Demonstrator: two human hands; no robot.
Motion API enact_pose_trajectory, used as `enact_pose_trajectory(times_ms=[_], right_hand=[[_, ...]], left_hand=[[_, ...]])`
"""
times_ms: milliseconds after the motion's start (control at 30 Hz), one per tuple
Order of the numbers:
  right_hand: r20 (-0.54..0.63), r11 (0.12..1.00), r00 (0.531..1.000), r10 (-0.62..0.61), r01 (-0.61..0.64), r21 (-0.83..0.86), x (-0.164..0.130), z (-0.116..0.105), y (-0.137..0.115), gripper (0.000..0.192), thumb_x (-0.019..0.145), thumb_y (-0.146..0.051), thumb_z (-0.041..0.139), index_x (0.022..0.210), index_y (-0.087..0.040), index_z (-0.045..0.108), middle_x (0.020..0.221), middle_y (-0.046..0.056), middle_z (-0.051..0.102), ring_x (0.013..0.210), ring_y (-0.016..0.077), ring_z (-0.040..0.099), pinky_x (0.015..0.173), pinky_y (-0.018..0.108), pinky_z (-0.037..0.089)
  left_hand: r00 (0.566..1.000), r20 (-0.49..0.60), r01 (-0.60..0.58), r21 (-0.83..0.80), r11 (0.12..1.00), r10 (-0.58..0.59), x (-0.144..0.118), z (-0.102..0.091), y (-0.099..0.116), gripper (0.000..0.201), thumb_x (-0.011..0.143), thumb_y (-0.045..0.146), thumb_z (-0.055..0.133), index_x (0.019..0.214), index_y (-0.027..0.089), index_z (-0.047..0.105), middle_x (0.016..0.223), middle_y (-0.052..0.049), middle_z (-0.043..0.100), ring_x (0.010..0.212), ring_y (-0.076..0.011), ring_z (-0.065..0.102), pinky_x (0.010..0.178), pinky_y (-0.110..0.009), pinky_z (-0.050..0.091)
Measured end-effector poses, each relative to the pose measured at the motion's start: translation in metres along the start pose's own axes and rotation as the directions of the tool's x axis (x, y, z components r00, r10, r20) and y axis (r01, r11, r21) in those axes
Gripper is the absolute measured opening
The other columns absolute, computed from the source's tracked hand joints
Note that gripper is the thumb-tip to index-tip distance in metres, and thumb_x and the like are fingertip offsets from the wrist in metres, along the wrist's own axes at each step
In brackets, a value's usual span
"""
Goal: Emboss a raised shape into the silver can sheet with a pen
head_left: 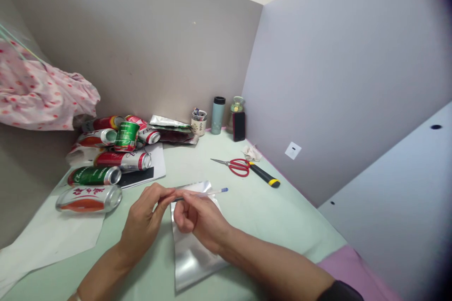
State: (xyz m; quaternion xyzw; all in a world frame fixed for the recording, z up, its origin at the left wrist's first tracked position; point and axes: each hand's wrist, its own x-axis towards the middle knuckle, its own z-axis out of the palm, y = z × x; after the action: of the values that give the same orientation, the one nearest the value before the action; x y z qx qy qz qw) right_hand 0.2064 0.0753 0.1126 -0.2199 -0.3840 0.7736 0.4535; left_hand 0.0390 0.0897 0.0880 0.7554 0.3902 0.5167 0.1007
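Both hands are closing their fingers on a thin pen point(205, 193), the left hand point(143, 221) at its 9 o'clock end and the right hand point(196, 218) beside it, above the silver foil pouch point(192, 254) lying flat and seemingly unmarked on the surface point(282, 216).

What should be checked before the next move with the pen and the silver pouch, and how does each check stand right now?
1. Left hand pinching the pen: ok.
2. Right hand on the pen: ok.
3. Silver pouch flat on the table under both hands: ok.
4. Pen cap on or off: cannot tell.
5. Scissors lying apart from the hands: ok.
6. Cans heaped off the pouch: ok.
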Motion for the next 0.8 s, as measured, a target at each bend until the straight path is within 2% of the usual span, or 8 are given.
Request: enact_pose_trajectory(times_ms=[100,267,500,600,800], right_hand=[[-0.009,1.000,1.000,0.003,-0.003,-0.002,0.0007,-0.0011,0.0013,0.038,0.087,-0.048,0.068,0.094,-0.011,0.068,0.055,-0.003,0.059,0.044,0.0071,0.031,0.049,0.026,0.018],[0.007,1.000,1.000,-0.025,0.025,-0.001,-0.0007,0.0000,-0.0013,0.034,0.088,-0.046,0.066,0.093,-0.012,0.068,0.056,-0.003,0.060,0.044,0.0070,0.032,0.049,0.026,0.019],[-0.003,1.000,1.000,-0.001,0.001,0.010,0.0010,-0.0017,0.0021,0.034,0.089,-0.045,0.066,0.092,-0.012,0.068,0.056,-0.002,0.060,0.043,0.0068,0.032,0.048,0.026,0.019],[-0.008,1.000,1.000,-0.014,0.014,0.008,0.0011,-0.0020,0.0020,0.034,0.089,-0.045,0.065,0.091,-0.011,0.068,0.056,-0.002,0.059,0.044,0.0072,0.034,0.049,0.026,0.020],[-0.002,0.999,1.000,-0.031,0.031,0.011,-0.0003,-0.0002,-0.0015,0.034,0.089,-0.043,0.064,0.100,-0.012,0.071,0.055,-0.003,0.057,0.045,0.0080,0.033,0.050,0.027,0.019]], left_hand=[[1.000,0.008,0.016,-0.003,1.000,-0.016,0.0002,0.0000,-0.0004,0.010,0.097,0.029,0.057,0.095,0.026,0.067,0.081,0.002,0.065,0.077,-0.0150,0.063,0.069,-0.027,0.050],[0.999,-0.015,0.033,-0.013,0.999,-0.034,-0.0011,0.0023,-0.0040,0.010,0.097,0.033,0.060,0.101,0.026,0.066,0.089,0.001,0.069,0.084,-0.0161,0.066,0.077,-0.028,0.051],[0.999,0.022,0.030,-0.026,0.999,-0.029,-0.0006,0.0015,-0.0025,0.009,0.098,0.028,0.057,0.095,0.027,0.066,0.081,0.004,0.064,0.078,-0.0141,0.062,0.072,-0.026,0.048],[0.999,0.020,0.042,-0.030,0.999,-0.041,-0.0015,0.0014,-0.0041,0.008,0.097,0.031,0.059,0.097,0.027,0.067,0.084,0.004,0.066,0.080,-0.0142,0.063,0.074,-0.025,0.048],[0.997,-0.009,0.074,-0.046,0.996,-0.074,-0.0038,0.0031,-0.0068,0.013,0.096,0.037,0.062,0.104,0.028,0.066,0.093,0.003,0.069,0.086,-0.0144,0.065,0.081,-0.025,0.049]])
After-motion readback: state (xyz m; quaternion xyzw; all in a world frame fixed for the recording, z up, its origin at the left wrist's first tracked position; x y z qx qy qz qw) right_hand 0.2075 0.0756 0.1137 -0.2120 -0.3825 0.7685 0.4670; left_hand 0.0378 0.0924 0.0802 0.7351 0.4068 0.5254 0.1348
